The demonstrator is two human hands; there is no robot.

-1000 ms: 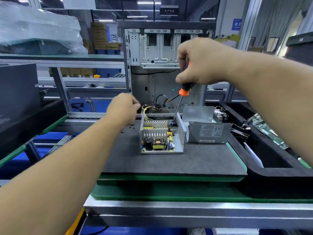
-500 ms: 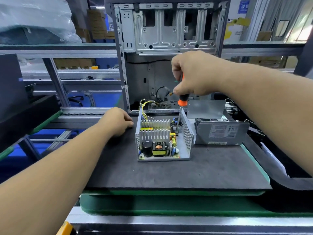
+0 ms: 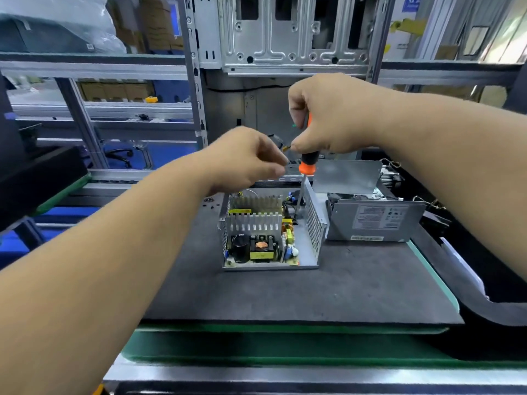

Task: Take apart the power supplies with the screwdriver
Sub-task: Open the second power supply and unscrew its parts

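Gripping the black-and-orange screwdriver from above, the right hand has its fingers curled tight round the handle, and holds the tool close to upright. The metal shaft runs down from the orange collar into the back right corner of the opened power supply, just inside its perforated right wall; the tip is hidden among the parts there.

The left hand hangs above the back edge of that same unit with its fingers bent and the fingertips drawn together just beside the screwdriver's collar. Whether they pinch something small or touch the tool cannot be told.

The opened power supply sits on the dark foam surface, lid off, showing a circuit board with finned heat sinks, a black capacitor, and a yellow transformer wound with copper. Just beside it on the right stands a second power supply, closed in its grey case with a label facing the camera. A loose grey metal cover lies behind that unit. At the back rises an open computer case, with bare drive bays.
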